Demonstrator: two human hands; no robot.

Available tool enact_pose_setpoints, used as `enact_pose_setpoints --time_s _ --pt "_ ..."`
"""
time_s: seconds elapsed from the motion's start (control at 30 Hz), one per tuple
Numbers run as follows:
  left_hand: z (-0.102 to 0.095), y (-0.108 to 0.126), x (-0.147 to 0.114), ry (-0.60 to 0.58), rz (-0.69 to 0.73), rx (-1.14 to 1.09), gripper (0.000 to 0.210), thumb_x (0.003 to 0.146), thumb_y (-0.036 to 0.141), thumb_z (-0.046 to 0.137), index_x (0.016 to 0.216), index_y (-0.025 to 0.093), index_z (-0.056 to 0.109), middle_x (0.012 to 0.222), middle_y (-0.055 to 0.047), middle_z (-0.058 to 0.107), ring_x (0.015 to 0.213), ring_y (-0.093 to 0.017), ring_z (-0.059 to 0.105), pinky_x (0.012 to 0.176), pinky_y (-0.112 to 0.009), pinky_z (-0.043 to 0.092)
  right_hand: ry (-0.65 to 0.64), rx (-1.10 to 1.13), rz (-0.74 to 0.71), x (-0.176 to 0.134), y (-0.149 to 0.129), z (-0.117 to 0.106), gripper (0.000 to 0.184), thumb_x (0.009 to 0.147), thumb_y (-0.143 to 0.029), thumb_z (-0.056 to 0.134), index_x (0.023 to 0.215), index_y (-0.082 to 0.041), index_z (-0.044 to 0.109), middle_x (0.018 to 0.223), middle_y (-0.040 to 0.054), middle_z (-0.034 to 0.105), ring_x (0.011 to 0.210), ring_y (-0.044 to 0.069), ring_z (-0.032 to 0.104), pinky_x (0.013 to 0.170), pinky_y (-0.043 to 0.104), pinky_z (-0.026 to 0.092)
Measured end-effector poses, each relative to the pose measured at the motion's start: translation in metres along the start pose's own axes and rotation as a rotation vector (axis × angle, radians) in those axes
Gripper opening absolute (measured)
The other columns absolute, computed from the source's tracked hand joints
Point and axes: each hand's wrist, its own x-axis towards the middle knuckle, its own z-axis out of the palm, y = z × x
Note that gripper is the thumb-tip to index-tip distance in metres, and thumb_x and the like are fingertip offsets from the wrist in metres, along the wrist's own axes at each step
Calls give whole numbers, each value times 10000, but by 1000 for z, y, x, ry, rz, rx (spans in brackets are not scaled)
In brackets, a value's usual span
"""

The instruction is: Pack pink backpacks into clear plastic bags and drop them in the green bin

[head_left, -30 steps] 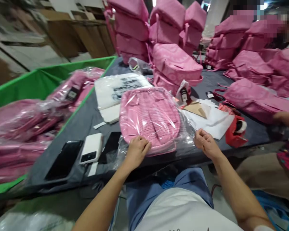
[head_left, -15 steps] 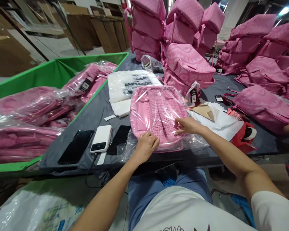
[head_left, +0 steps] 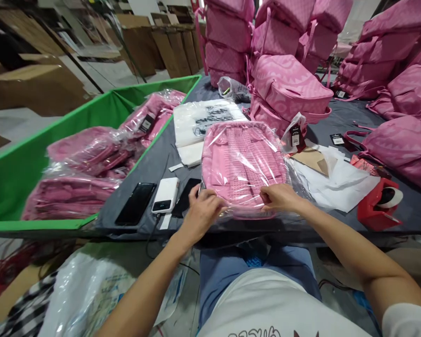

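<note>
A pink backpack (head_left: 243,161) lies at the table's near edge inside a clear plastic bag (head_left: 220,142), straps side up. At its near left corner, my left hand (head_left: 204,205) is closed, fingers bent on the plastic. My right hand (head_left: 280,198) pinches the plastic near the right end of the backpack's near edge. Beside my left hand lie a dark phone (head_left: 186,196), a white power bank (head_left: 166,195) with a cable, and a larger black phone (head_left: 136,203). Just beyond the backpack is a stack of printed white plastic bags (head_left: 192,125).
On the left stands a green-sided bin (head_left: 12,164) of plastic-wrapped pink backpacks (head_left: 75,194). More pink backpacks (head_left: 287,91) are stacked at the back and right. White paper (head_left: 347,180) and a red tape dispenser (head_left: 375,213) lie to the right. Cardboard boxes (head_left: 136,44) stand behind.
My left hand has shifted to the bag's near left corner and closed on the plastic. The right hand has come down to the near edge and closed. The view has turned slightly left.
</note>
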Motion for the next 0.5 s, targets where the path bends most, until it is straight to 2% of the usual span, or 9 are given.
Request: enact_pose_setpoints --time_s 0.1,0.17,0.23,0.3,0.33,0.4,0.47,0.5 --pt "-3 -19 -6 25 -70 24 78 963 268 650 914 266 711 877 -7 767 1056 -251 608 1197 -560 205 23 27 -26 2 1 2 339 722 -387 888 718 -222 592 635 -31 609 571 131 475 564 280 191" --pt "1 -25 -5 10 -87 -2 90 961 264 643 925 269 725 903 -9 774 1043 -245 608 1181 -544 242 133 144 -66 -10 1 9 331 771 -401 841 709 -219 572 626 -32 592 571 130 481 563 269 233" --pt "5 -27 -4 5 -87 -19 112 969 262 627 934 265 733 915 -17 772 1042 -243 604 1168 -534 264 342 323 -100 -38 5 20 338 859 -464 741 708 -221 560 636 -25 579 569 132 484 563 264 296" --pt "8 -27 -3 15 -66 -23 135 981 265 605 949 261 737 910 -27 762 1043 -243 602 1161 -530 277 626 461 -25 -79 21 28 374 901 -546 658 718 -230 575 642 -14 571 564 139 483 564 272 349" --pt "8 -27 -4 20 -57 -24 147 987 272 593 963 259 738 918 -35 755 1046 -244 602 1154 -528 290 775 487 80 -102 36 30 379 887 -578 657 734 -237 594 644 -10 573 562 145 483 566 281 365" --pt "7 -28 -3 34 -64 -36 181 996 308 567 981 255 740 976 -63 737 1072 -253 600 1121 -513 344 1035 454 394 -148 74 28 366 806 -598 705 749 -247 619 663 11 589 582 170 501 586 315 390" --pt "5 -27 -2 46 -99 -86 243 998 368 530 973 248 740 1110 -97 711 1131 -268 593 1079 -489 408 1154 391 757 -188 117 21 300 734 -523 736 723 -253 605 665 30 583 591 194 501 616 356 398" --pt "3 -27 -1 40 -117 -127 279 995 401 508 961 246 737 1176 -106 694 1156 -274 592 1064 -477 436 1165 379 927 -204 135 18 253 725 -463 727 696 -258 582 659 34 571 609 205 507 644 372 402"
